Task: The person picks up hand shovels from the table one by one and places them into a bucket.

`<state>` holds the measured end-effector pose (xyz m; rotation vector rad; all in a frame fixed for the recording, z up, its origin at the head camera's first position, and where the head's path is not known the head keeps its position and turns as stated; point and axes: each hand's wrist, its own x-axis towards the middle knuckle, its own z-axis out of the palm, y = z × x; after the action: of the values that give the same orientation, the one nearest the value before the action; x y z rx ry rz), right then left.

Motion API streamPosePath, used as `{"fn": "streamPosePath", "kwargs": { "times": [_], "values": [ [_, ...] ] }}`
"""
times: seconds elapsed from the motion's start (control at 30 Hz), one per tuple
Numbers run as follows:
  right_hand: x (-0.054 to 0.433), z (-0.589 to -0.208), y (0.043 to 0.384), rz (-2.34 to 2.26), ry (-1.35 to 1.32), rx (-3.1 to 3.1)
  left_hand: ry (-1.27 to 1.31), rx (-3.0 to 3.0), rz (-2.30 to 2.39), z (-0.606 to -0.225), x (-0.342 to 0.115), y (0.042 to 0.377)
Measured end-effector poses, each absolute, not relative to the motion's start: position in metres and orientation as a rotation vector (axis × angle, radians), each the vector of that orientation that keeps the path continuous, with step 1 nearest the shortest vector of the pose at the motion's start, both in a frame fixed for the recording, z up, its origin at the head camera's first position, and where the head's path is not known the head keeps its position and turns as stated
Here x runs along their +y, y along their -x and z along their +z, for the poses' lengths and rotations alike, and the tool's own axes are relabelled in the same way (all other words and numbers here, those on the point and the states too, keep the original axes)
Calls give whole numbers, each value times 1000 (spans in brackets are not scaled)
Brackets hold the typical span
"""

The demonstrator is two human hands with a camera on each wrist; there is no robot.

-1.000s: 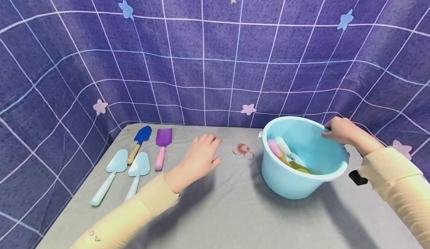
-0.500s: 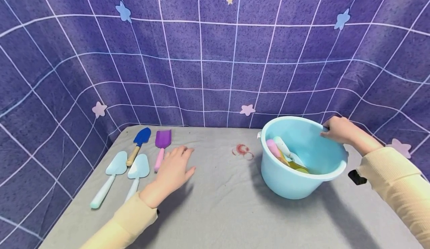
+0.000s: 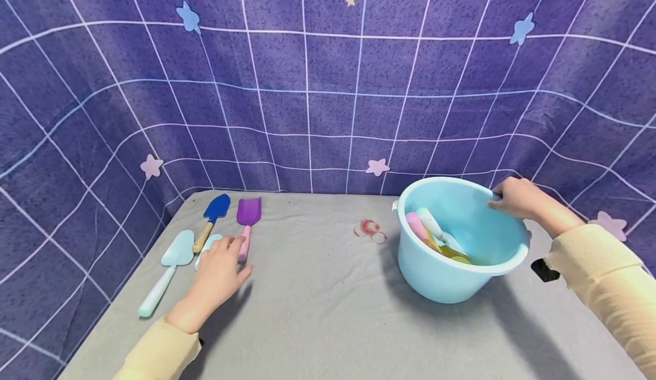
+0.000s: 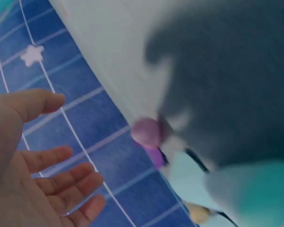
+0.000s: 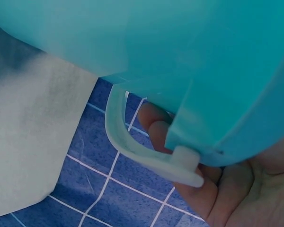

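Observation:
My left hand is open, fingers relaxed, above a pale blue trowel. The hand hides most of that trowel. A matching pale blue trowel lies to its left. Behind them are a blue-bladed trowel with a wooden handle and a purple toy shovel with a pink handle. In the left wrist view the palm has nothing in it. On the right, my right hand grips the far right rim of a light blue bucket, which leans toward me. The right wrist view shows fingers beside its pale handle.
Inside the bucket lie pink, pale blue and yellow-green plastic pieces. A red printed mark shows on the grey cloth tabletop. A purple gridded curtain with stars stands behind and along both sides.
My left hand has moved left and toward me, from mid-table past the purple shovel to over the pale blue trowel. The right hand and bucket have stayed put.

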<state>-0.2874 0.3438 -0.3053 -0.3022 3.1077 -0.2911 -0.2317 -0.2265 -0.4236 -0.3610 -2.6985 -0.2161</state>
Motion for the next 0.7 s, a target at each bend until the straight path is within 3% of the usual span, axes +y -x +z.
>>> {"fn": "streamPosePath", "kwargs": {
  "times": [0.7],
  "values": [
    [344,-305,287,-299,302,3099,-96,-3062,-308,-431,-291,234]
  ]
}}
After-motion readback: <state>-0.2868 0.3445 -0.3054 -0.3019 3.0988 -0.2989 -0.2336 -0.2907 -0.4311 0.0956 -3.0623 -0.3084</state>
